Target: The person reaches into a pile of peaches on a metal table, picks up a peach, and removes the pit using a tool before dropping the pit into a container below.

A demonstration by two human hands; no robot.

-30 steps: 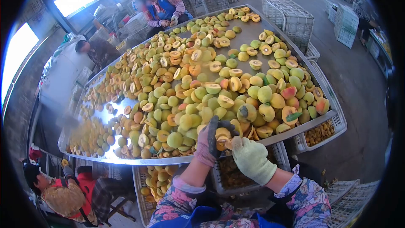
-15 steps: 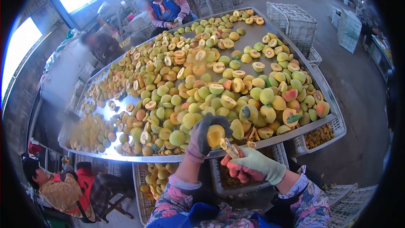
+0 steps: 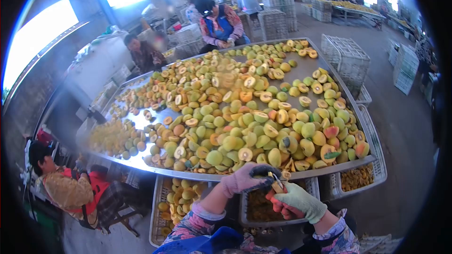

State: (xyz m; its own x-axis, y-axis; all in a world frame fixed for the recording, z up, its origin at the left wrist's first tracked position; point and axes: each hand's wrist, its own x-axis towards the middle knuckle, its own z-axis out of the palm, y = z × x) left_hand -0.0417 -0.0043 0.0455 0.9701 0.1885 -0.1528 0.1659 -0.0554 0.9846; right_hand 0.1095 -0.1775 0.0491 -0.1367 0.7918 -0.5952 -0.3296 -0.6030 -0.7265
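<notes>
My right hand [image 3: 297, 202], in a pale green glove with red fingers, is closed around a small hand tool [image 3: 277, 186] with a light tan body and a metal tip. Right beside the tool's tip is my left hand [image 3: 247, 178], in a pink and dark grey glove. Its fingers are curled, and what they hold, if anything, is hidden. Both hands are at the near edge of a metal table [image 3: 221, 177]. Yellow-green halved peaches [image 3: 214, 156] are heaped on it, some showing cut faces, and one peach half [image 3: 245, 154] lies cut side up just beyond my left hand.
Below the table edge stand a crate of peach halves [image 3: 154, 207], a crate of darker pieces [image 3: 245, 207] and another crate [image 3: 382, 174] at right. Co-workers sit at left [image 3: 75, 188] and across the table [image 3: 221, 26]. Stacked crates [image 3: 346, 59] stand beyond the right edge.
The peach half that showed in my left hand is no longer visible there. My left hand has turned and its fingers have come to the tool's tip. The view has tilted up.
</notes>
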